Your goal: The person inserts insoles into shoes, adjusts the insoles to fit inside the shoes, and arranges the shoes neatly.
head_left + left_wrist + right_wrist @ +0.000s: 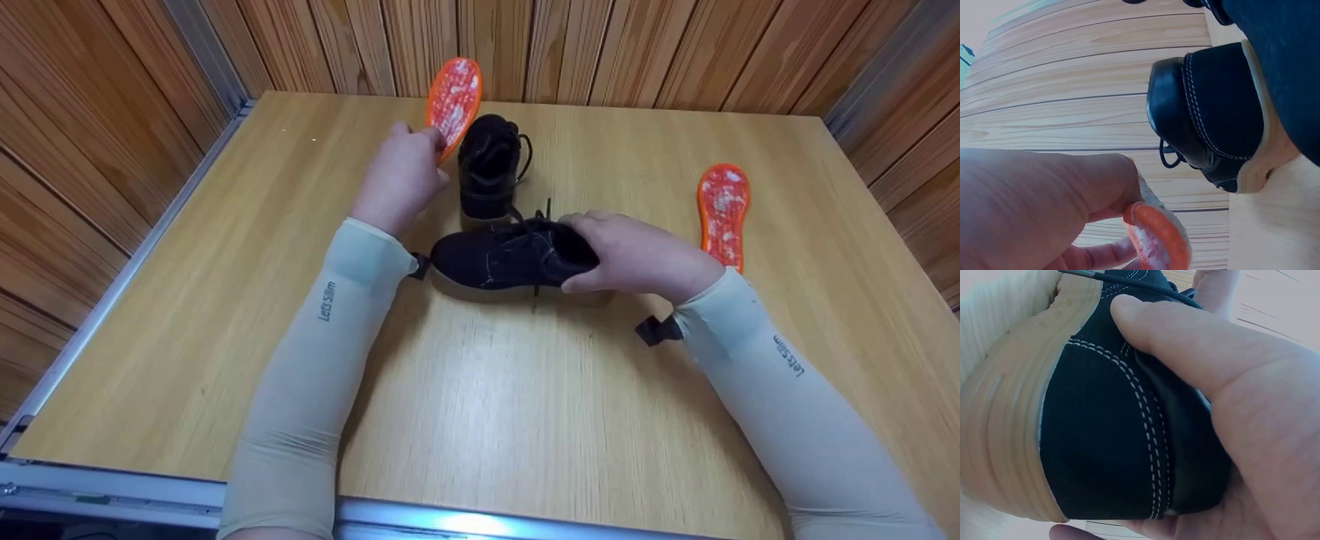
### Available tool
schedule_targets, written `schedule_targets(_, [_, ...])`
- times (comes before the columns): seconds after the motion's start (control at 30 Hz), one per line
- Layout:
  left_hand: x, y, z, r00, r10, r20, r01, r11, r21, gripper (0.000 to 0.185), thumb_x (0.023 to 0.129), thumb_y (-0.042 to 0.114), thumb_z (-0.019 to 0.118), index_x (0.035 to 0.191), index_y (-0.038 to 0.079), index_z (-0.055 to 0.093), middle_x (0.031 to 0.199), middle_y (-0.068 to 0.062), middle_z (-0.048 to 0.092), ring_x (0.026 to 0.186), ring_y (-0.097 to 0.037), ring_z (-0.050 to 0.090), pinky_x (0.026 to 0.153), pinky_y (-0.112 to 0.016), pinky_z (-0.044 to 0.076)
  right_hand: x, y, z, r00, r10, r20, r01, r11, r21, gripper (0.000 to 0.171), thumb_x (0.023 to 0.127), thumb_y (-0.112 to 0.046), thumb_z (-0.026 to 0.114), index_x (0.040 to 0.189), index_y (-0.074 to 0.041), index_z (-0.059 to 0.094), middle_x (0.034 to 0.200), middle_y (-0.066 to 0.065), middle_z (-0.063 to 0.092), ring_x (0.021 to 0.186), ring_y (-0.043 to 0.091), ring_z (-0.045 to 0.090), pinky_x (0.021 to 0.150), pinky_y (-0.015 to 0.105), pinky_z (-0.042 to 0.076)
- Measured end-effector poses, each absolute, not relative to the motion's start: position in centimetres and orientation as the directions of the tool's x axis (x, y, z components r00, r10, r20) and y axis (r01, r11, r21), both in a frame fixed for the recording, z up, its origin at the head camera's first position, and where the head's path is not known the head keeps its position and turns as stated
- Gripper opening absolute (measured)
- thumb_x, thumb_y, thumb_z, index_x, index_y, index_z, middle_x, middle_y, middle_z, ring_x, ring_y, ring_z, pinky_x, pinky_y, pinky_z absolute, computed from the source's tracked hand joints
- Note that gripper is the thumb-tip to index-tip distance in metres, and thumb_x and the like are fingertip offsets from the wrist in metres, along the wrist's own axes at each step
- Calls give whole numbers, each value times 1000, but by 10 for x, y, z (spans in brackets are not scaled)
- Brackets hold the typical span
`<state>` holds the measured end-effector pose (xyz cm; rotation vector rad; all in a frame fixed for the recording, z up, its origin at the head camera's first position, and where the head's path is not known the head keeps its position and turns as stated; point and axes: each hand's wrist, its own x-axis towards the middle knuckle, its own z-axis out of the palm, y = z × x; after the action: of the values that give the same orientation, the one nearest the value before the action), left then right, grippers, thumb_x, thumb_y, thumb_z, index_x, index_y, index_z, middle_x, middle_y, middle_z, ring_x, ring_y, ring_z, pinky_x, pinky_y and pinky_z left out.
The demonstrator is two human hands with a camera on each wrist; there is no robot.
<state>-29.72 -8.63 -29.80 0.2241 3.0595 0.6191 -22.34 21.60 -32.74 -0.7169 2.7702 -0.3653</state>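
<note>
Between thumb and fingers, my left hand (401, 176) pinches an orange-rimmed insole (454, 101) with a red and white patterned face, raised above the table. In the left wrist view one end of that insole (1165, 239) shows beside the fingers. My right hand (637, 255) grips the heel part of a black lace-up shoe (487, 259), which lies sideways with its toe to the left. The right wrist view shows the thumb on the side of this shoe (1100, 433), above its tan sole. A second black shoe (484, 184) stands just behind, its heel toward me.
Another orange-rimmed insole (724, 210) lies on the right of the wooden table (480, 405), its near end partly behind the right wrist. Wood-plank walls (570, 49) border the table at the back and sides. A metal rail (420, 517) runs along its front edge.
</note>
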Motion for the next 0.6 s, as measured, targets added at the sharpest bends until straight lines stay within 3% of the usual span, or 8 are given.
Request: schedule_targets(0.6, [-287,-77,-291,-983,178,50,184,906,380,47,103,15,68,151,16,64,135,-14,56,107,-28,55,93,-40,52,-223,215,-328,-851,-490,-190,-426,855,-296,93,92,-41,87,165,-3,42,154,23,59,130,38,61,116,60,49])
